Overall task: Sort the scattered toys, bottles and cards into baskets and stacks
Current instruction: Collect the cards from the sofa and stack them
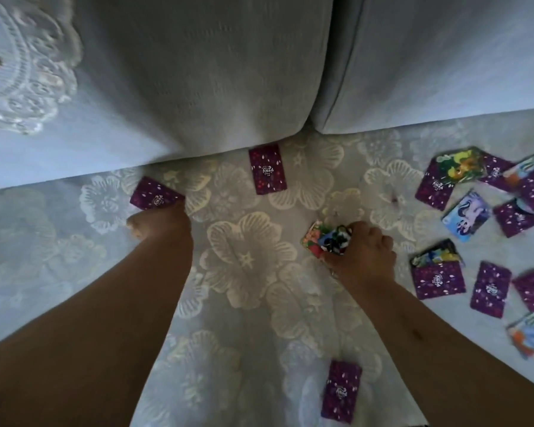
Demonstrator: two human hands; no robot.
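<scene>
My left hand (159, 223) reaches to a purple-backed card (153, 195) near the sofa's foot and pinches its near edge. My right hand (361, 254) grips a small stack of cards (324, 241), picture side up, just above the carpet. Another purple card (267, 172) lies face down against the sofa's base. One more purple card (341, 391) lies between my forearms, close to me. Several cards (487, 211), some face up, are scattered at the right.
A pale blue sofa (198, 72) with two seat sections fills the top of the view. A lace doily (28, 72) drapes over it at the left. The floor is a light carpet (247, 257) with cream flower patterns.
</scene>
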